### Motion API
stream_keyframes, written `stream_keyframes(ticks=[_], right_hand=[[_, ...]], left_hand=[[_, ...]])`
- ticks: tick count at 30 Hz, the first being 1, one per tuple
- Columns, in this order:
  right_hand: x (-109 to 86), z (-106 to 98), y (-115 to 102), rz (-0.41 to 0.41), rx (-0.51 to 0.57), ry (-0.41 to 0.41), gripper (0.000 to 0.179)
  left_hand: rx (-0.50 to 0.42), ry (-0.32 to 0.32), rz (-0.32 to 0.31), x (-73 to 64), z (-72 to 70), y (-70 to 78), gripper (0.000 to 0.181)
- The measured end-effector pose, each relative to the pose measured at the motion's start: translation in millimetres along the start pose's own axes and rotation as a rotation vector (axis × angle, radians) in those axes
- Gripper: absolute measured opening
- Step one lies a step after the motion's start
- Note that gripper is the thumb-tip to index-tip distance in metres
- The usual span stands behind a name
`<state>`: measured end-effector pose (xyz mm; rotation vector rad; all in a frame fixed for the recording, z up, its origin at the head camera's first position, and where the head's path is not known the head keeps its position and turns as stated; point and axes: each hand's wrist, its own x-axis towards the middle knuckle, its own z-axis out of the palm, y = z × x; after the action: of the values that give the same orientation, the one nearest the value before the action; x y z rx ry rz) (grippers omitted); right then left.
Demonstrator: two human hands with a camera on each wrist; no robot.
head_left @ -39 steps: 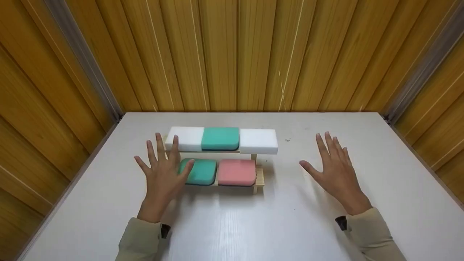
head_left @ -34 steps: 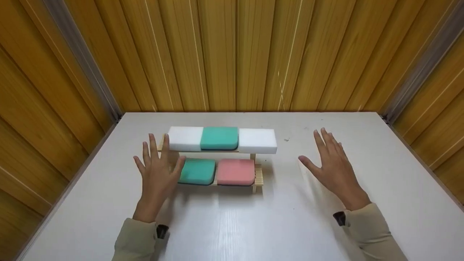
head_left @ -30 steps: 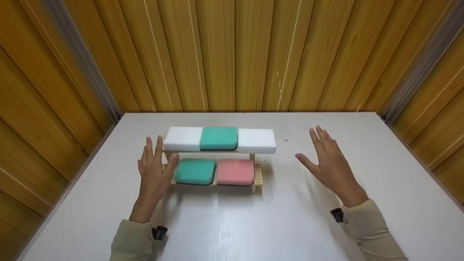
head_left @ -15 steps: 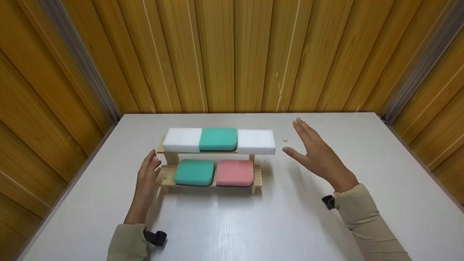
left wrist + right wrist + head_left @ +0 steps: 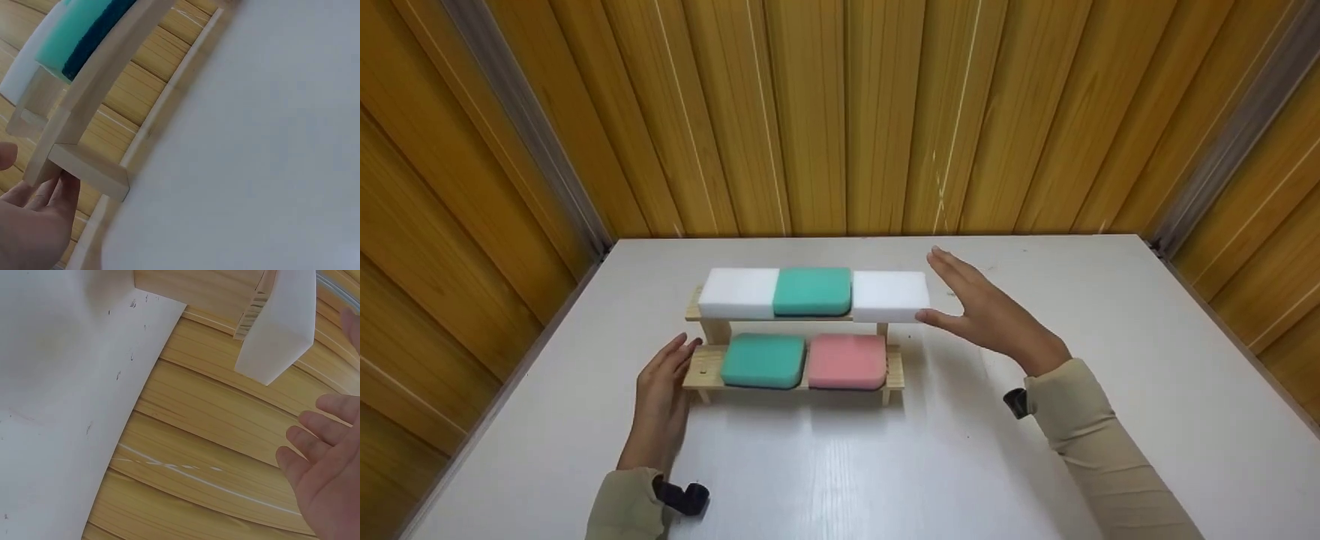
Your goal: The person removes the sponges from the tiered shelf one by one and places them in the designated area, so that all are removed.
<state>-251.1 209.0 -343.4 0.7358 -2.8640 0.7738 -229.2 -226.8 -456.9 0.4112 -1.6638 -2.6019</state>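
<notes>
A two-tier wooden rack (image 5: 703,369) stands on the table and carries sponges. On its upper tier sit a white sponge (image 5: 739,291), a green sponge (image 5: 812,289) and a second white sponge (image 5: 889,295), which overhangs the right end. Below lie another green sponge (image 5: 763,360) and a pink sponge (image 5: 847,361). My left hand (image 5: 660,386) is at the lower tier's left end; in the left wrist view its fingers (image 5: 66,194) reach behind the board, thumb apart from it. My right hand (image 5: 979,307), fingers extended, is beside the right white sponge; the right wrist view shows a gap between them.
The white table (image 5: 840,472) ends at a yellow wood-slat wall (image 5: 810,120) behind the rack. Slatted side walls (image 5: 427,247) rise left and right, with grey corner posts (image 5: 529,127). Dark wrist devices (image 5: 682,496) are strapped at both cuffs.
My left hand has drawn back from over the rack, turned on its side and lowered to the rack's left end. My right hand has moved left to the white sponge. The sponges stay put.
</notes>
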Motion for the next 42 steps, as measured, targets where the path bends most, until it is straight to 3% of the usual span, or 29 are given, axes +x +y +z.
stream_keyframes(ticks=[5, 13, 19, 30, 36, 42], right_hand=[[7.3, 3.6, -4.6, 0.000, 0.011, -0.030, 0.091], [16.4, 8.1, -9.7, 0.012, 0.041, -0.076, 0.091], [18.5, 7.5, -11.0, 0.005, 0.051, -0.089, 0.087], [21.8, 12.3, -5.7, -0.026, 0.035, -0.088, 0.077], [22.6, 13.1, -2.7, -0.082, 0.022, -0.049, 0.072], [20.9, 13.1, -1.6, -0.085, 0.018, -0.029, 0.068]], left_hand=[[-0.081, -0.003, 0.004, 3.1, -4.3, -3.2, 0.050], [-0.083, 0.015, -0.033, 5.4, -11.8, -8.3, 0.050], [-0.083, -0.008, -0.047, 6.2, -14.0, -9.4, 0.048], [-0.083, -0.040, -0.034, 6.0, -14.2, -12.5, 0.049], [-0.077, -0.020, -0.030, 6.1, -12.5, -11.6, 0.049], [-0.048, -0.017, -0.022, 5.8, -13.5, -11.9, 0.048]])
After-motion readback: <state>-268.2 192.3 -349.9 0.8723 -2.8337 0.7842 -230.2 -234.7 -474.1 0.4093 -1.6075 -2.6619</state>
